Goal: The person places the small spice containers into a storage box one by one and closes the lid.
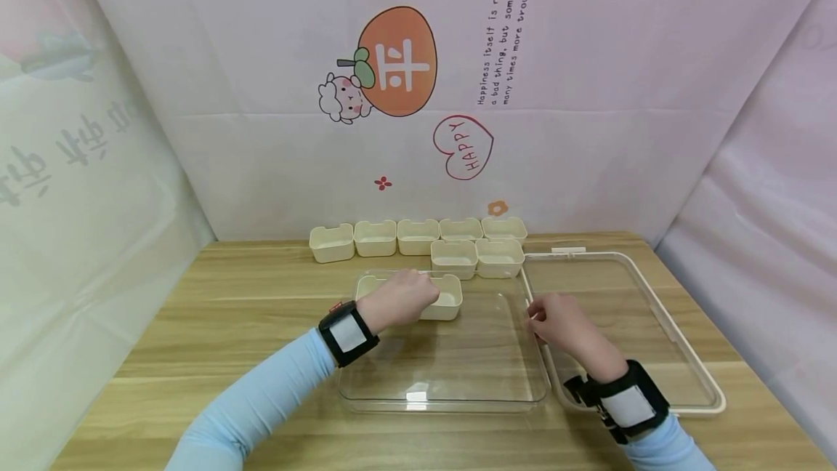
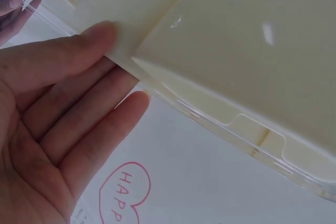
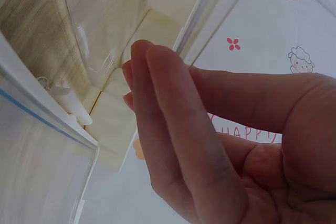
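In the head view a clear plastic box (image 1: pixel 451 369) stands on the wooden table with two small cream bins inside its far left part. My left hand (image 1: pixel 402 299) reaches over the box and pinches the right-hand cream bin (image 1: pixel 447 299) by its wall. The left wrist view shows the thumb (image 2: pixel 100 35) against that bin and the fingers behind it; another cream bin (image 2: pixel 252 40) sits beside it. At the box's right wall, my right hand (image 1: pixel 565 325) pinches the rim between thumb and bent fingers (image 3: pixel 173 93). The exact fingertip contact is partly hidden.
Several more cream bins (image 1: pixel 375 240) line the table's back edge, with two in front of that row at the right. Right of the box lies a clear lid (image 1: pixel 654 325) with a white frame, close against it. A printed cloth (image 1: pixel 575 166) hangs behind the table (image 1: pixel 216 355).
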Available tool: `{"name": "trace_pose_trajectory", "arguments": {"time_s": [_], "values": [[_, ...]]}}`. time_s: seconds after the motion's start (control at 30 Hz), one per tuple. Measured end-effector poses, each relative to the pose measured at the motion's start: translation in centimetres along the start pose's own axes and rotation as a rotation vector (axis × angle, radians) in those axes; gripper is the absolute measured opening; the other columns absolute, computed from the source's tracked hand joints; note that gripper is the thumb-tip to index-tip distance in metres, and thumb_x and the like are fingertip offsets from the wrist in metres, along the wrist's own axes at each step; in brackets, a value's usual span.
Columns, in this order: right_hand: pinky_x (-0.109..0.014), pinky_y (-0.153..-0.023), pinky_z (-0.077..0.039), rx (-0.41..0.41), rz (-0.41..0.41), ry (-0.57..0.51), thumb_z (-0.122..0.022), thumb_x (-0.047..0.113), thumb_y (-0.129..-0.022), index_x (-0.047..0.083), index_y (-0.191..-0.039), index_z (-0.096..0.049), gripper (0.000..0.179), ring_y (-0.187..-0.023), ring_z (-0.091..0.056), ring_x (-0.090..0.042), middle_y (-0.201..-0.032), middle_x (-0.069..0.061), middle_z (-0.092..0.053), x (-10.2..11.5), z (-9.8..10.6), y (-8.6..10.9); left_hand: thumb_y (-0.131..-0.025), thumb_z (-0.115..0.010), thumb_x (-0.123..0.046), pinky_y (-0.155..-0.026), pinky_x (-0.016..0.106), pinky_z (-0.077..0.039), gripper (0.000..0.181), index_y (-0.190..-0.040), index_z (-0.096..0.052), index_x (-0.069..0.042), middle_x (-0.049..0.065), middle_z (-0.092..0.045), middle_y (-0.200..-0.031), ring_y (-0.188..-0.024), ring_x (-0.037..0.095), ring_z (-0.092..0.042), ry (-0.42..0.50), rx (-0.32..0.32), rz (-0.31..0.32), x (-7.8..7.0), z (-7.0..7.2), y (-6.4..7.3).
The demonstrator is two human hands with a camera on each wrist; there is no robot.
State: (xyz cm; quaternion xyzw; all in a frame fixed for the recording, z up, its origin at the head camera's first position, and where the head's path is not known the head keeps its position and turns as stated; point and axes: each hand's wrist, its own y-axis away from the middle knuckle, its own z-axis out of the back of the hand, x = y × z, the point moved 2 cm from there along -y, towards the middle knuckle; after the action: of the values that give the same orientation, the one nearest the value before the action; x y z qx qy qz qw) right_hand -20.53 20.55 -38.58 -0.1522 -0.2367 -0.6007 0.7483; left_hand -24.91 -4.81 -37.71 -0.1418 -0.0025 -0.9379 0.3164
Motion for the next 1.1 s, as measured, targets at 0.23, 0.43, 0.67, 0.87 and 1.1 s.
{"name": "trace_pose_trajectory", "arguments": {"time_s": [0.23, 0.43, 0.67, 0.87, 1.1], "values": [[-0.027, -0.054, -0.051, 0.003, -0.012, -0.021, -0.063, 0.003, -0.085, -0.012, -0.097, -0.064, 0.019, -0.055, -0.064, -0.014, -0.076, -0.013, -0.07, 0.04, -0.01, 0.02, -0.081, -0.061, 0.004, -0.046, 0.024, -0.036, 0.03, -0.06, -0.054, -0.016, -0.005, -0.05, -0.059, -0.054, 0.007, -0.037, -0.003, -0.002, 0.001, 0.08, 0.02, 0.11], [-0.027, -0.054, -0.051, 0.002, -0.011, -0.016, -0.063, 0.003, -0.085, -0.011, -0.096, -0.064, 0.018, -0.055, -0.064, -0.014, -0.075, -0.012, -0.07, 0.02, -0.04, 0.01, -0.082, -0.061, 0.004, -0.045, 0.022, -0.033, 0.03, -0.06, -0.054, -0.016, -0.005, -0.049, -0.058, -0.054, 0.007, -0.034, -0.002, -0.007, -0.002, 0.05, 0.08, 0.23], [-0.028, -0.057, -0.051, -0.002, 0.001, 0.001, -0.063, 0.004, -0.084, -0.01, -0.096, -0.064, 0.019, -0.054, -0.064, -0.013, -0.074, -0.011, -0.07, 0.01, -0.04, 0.0, -0.082, -0.061, 0.002, -0.046, 0.024, -0.038, 0.029, -0.06, -0.055, -0.016, -0.004, -0.054, -0.06, -0.054, 0.007, -0.04, -0.036, -0.018, -0.008, -0.03, 0.1, 0.3], [-0.029, -0.058, -0.051, -0.003, 0.001, 0.012, -0.063, 0.005, -0.084, -0.01, -0.096, -0.065, 0.019, -0.055, -0.064, -0.012, -0.073, -0.009, -0.07, -0.05, -0.09, -0.01, -0.081, -0.061, 0.004, -0.045, 0.022, -0.036, 0.029, -0.06, -0.054, -0.016, -0.004, -0.053, -0.061, -0.054, 0.007, -0.039, 0.002, -0.001, 0.005, -0.01, 0.09, 0.26], [-0.028, -0.057, -0.051, 0.004, -0.008, -0.001, -0.062, 0.004, -0.085, -0.011, -0.097, -0.064, 0.02, -0.055, -0.063, -0.013, -0.073, -0.01, -0.07, -0.24, -0.21, -0.05, -0.08, -0.06, 0.007, -0.045, 0.02, -0.034, 0.031, -0.06, -0.051, -0.015, -0.005, -0.047, -0.058, -0.054, 0.007, -0.036, 0.056, 0.018, 0.016, 0.05, 0.15, 0.16]]}}
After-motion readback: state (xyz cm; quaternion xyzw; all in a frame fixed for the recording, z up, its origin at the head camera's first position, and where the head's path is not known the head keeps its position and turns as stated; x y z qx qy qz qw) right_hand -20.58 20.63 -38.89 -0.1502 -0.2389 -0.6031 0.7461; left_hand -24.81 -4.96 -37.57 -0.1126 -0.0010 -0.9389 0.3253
